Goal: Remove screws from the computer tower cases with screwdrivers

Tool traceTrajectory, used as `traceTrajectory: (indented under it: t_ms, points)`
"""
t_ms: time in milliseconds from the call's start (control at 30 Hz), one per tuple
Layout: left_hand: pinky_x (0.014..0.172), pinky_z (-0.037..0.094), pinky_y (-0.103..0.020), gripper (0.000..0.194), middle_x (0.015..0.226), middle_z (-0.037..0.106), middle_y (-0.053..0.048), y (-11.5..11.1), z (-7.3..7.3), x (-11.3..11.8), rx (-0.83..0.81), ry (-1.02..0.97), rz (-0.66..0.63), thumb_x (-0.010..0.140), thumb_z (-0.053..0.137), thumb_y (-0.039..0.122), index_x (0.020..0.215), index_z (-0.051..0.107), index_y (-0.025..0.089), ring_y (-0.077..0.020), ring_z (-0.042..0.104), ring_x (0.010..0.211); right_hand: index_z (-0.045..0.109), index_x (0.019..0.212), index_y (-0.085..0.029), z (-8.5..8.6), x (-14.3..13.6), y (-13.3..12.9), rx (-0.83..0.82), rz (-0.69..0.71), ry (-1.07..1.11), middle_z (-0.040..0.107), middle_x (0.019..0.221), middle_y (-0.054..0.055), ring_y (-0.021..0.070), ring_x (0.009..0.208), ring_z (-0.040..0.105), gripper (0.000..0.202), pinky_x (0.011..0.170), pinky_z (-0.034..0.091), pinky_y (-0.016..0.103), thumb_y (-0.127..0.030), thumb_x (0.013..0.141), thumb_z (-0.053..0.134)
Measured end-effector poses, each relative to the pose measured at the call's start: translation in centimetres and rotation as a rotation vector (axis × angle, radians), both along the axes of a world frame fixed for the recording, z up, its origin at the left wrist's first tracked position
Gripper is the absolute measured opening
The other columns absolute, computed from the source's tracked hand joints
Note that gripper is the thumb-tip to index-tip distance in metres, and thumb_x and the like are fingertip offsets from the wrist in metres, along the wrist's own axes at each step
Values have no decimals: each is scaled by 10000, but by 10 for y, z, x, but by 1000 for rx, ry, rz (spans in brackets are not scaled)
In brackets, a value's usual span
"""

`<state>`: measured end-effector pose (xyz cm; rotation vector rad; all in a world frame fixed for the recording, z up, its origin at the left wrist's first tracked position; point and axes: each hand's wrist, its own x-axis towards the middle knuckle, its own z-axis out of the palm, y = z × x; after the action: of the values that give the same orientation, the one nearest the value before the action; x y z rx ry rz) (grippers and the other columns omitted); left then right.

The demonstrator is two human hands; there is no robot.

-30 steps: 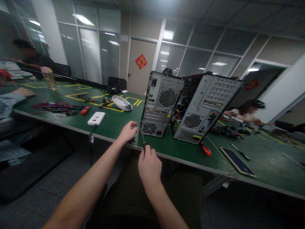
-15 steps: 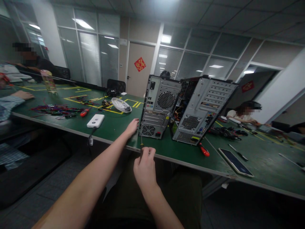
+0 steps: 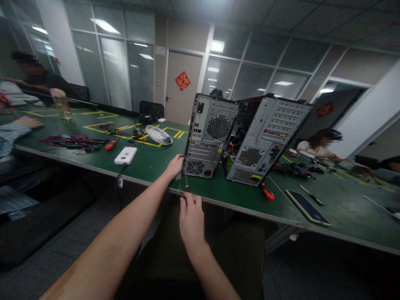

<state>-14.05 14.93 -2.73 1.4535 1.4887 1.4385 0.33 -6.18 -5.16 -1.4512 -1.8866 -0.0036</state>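
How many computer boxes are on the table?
2. One computer case stands by the left hand; the other case leans right beside it. More may be hidden.

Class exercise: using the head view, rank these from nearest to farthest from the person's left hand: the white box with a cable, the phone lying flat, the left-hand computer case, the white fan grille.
From the left hand:
1. Left-hand computer case, touching, just right.
2. White fan grille, behind, leftward.
3. White box, left, near the table edge.
4. Phone, far right.
Fan grille and white box are nearly level.
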Motion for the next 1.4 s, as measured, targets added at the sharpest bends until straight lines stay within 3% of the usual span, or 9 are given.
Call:
traceTrajectory:
  t_ms: [133, 333, 500, 633, 800, 933, 1067, 1200, 1400]
  points:
    - [1109, 466, -410, 374, 1272, 758, -99, 0, 0, 1, 10, 6, 10, 969, 487, 366, 1243, 703, 230, -282, 663, 1205, 642, 1065, -198, -1, -1, 2, 56, 24, 135, 518, 1202, 113, 189, 870, 698, 139, 766, 574, 321, -214, 1047, 506]
    - [1055, 494, -402, 376, 1183, 769, -102, 2, -2, 0, 8, -13, 7, 968, 491, 372, 1240, 702, 219, -280, 672, 1155, 595, 1172, -182, 3, 2, -2, 10, 113, 237, 493, 1238, 123, 224, 989, 689, 286, 887, 592, 380, -103, 908, 518]
    - [947, 517, -360, 411, 1138, 771, -91, 4, -4, 0, -23, -78, -8, 960, 494, 374, 1289, 686, 222, -250, 687, 1053, 650, 1317, -149, -1, 7, -5, 78, 201, 99, 536, 1349, 179, 227, 1069, 715, 332, 916, 606, 356, -149, 1050, 453]
    - [939, 512, -342, 429, 1159, 768, -97, 7, -5, 1, -38, -111, -26, 962, 489, 367, 1325, 665, 218, -235, 695, 1056, 760, 1263, -203, -8, 12, -3, 196, 156, -90, 617, 1390, 172, 249, 1087, 718, 339, 954, 607, 401, -119, 1043, 514]
    - [940, 512, -337, 409, 1162, 775, -92, 10, -8, 0, -37, -122, -25, 963, 489, 367, 1300, 670, 221, -226, 698, 1047, 777, 1276, -187, -7, 14, -7, 223, 171, 13, 672, 1347, 170, 224, 1064, 727, 335, 979, 610, 369, -147, 1050, 533]
    - [933, 519, -336, 413, 1143, 780, -92, 10, -8, 0, -38, -126, -22, 963, 490, 362, 1305, 664, 208, -223, 703, 1043, 708, 1403, -155, -4, 13, -16, 126, 254, 67, 603, 1451, 206, 236, 1101, 730, 463, 990, 624, 377, -116, 976, 534]
    - [899, 528, -309, 411, 1178, 772, -95, 10, -6, 2, -40, -178, -39, 969, 473, 332, 1318, 645, 199, -205, 713, 1056, 620, 1516, -143, -11, 13, -19, 44, 318, 19, 534, 1533, 238, 259, 1166, 728, 527, 1019, 626, 414, -115, 1016, 454]
    - [841, 525, -295, 414, 1200, 765, -105, 10, -5, 2, -60, -203, -27, 959, 488, 315, 1324, 639, 191, -205, 712, 1059, 682, 1465, -220, -25, 16, -13, 71, 302, -7, 569, 1520, 201, 271, 1208, 719, 538, 1013, 633, 429, -68, 1020, 420]
    - [823, 525, -293, 427, 1226, 762, -110, 13, -7, 1, -57, -206, -31, 954, 491, 320, 1333, 637, 187, -199, 714, 1040, 729, 1404, -213, -32, 18, -8, 113, 307, 82, 604, 1512, 187, 247, 1178, 733, 479, 1002, 640, 388, -69, 1023, 477]
